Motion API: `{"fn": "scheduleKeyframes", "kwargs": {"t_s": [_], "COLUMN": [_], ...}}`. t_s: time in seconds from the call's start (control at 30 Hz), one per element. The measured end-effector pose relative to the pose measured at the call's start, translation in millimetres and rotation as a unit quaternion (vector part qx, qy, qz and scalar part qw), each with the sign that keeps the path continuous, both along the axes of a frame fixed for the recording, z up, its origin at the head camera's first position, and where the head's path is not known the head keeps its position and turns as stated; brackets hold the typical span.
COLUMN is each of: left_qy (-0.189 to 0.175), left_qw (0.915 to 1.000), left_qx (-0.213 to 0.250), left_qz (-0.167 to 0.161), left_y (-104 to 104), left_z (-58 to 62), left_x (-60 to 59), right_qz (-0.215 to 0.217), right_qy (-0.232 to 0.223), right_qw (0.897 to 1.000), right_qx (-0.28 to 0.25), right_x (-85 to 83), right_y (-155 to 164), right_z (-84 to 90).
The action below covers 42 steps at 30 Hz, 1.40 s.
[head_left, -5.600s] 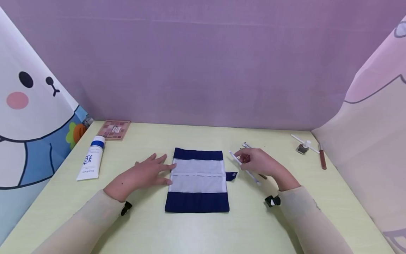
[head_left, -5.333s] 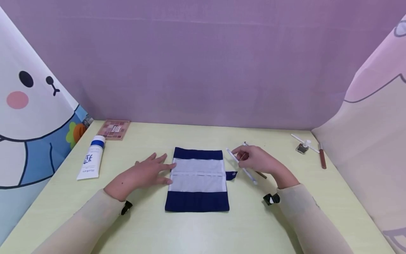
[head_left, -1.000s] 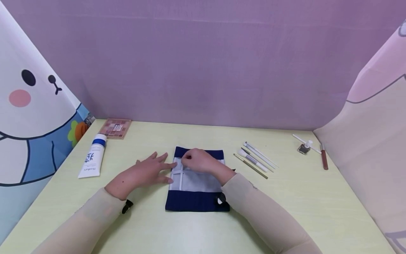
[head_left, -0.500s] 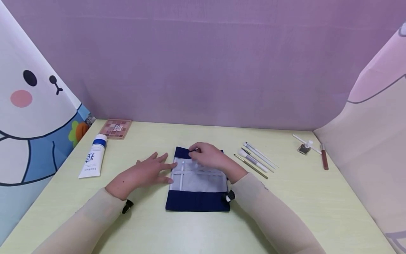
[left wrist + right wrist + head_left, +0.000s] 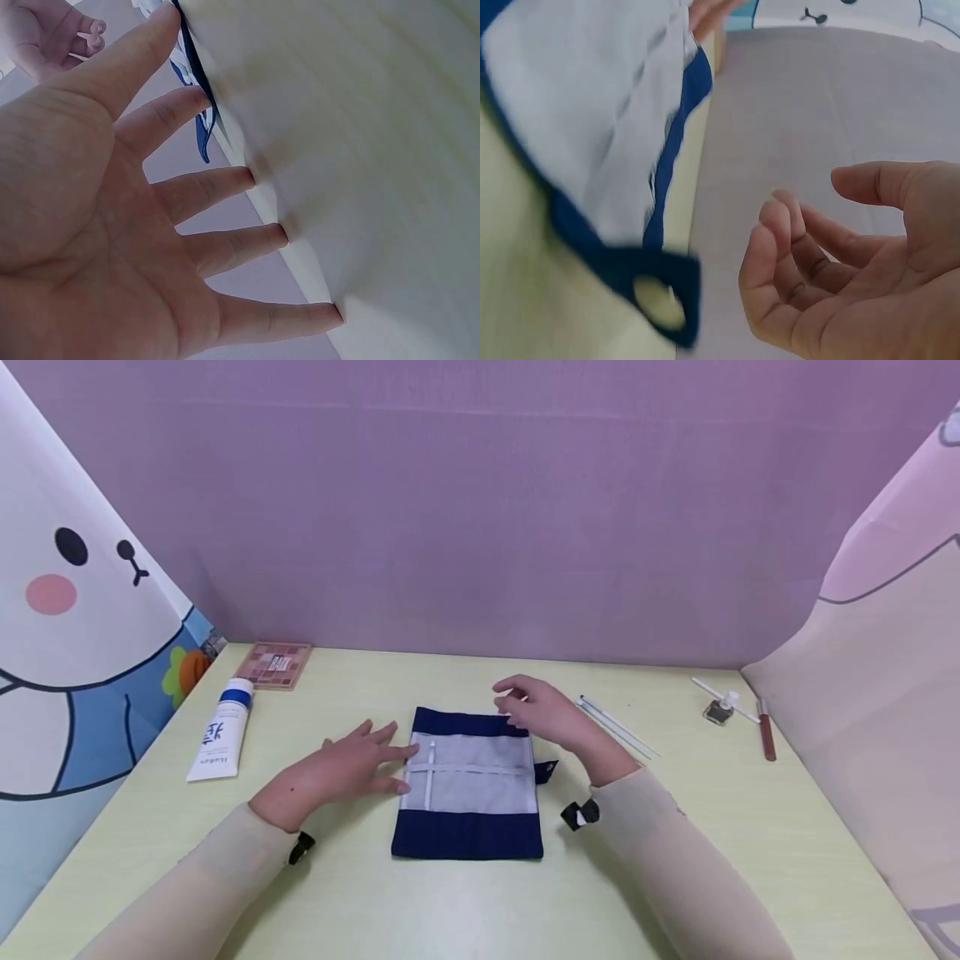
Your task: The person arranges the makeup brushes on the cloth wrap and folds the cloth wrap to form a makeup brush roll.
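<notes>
One brush point(image 5: 431, 768) sits in the pouch point(image 5: 468, 783); my left hand point(image 5: 341, 770) flat beside it, right hand point(image 5: 543, 712) empty, loosely curled; next: grip a brush point(image 5: 617, 725) right of pouch.

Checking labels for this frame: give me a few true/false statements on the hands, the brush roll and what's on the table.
1. The left hand rests flat at the left edge of the brush roll. True.
2. The right hand holds a brush. False: it is empty, fingers loosely curled.
3. A white brush sits in the roll under the band. True.
4. The white tube lies right of the roll. False: it lies to the left.
5. The palette sits at the table's far left. True.
</notes>
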<state>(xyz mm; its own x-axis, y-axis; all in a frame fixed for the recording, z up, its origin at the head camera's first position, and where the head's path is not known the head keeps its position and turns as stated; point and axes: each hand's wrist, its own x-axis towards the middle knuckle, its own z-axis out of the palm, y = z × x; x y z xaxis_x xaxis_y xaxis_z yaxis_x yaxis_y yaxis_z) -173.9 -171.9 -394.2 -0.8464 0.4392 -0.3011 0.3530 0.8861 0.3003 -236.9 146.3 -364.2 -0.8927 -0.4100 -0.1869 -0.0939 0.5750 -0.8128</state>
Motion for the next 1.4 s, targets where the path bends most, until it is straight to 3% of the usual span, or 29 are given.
{"fn": "scheduleKeyframes", "kwargs": {"t_s": [0.23, 0.43, 0.8, 1.07, 1.4], "left_qy": [0.004, -0.002, -0.003, -0.001, 0.001], "left_qw": [1.0000, 1.0000, 1.0000, 1.0000, 1.0000], "left_qx": [0.001, 0.006, 0.005, 0.005, 0.000], "left_qz": [-0.004, -0.004, 0.001, -0.002, -0.010], "left_y": [-2, -2, -2, -1, -1], "left_z": [-1.5, -1.0, -1.6, -0.8, -0.8], "left_x": [-0.9, 0.2, 1.5, 0.0, 0.5], "right_qz": [-0.040, -0.049, -0.053, -0.049, -0.032], "right_qy": [0.017, 0.019, 0.003, -0.010, 0.081], "right_qw": [0.999, 0.997, 0.999, 0.998, 0.988], "right_qx": [-0.031, -0.052, 0.005, 0.029, 0.126], "right_x": [-5.1, -7.5, -2.2, 2.7, 11.1], "right_y": [31, 53, 92, 102, 97], "right_z": [3.3, -0.7, -15.8, -23.7, -27.5]}}
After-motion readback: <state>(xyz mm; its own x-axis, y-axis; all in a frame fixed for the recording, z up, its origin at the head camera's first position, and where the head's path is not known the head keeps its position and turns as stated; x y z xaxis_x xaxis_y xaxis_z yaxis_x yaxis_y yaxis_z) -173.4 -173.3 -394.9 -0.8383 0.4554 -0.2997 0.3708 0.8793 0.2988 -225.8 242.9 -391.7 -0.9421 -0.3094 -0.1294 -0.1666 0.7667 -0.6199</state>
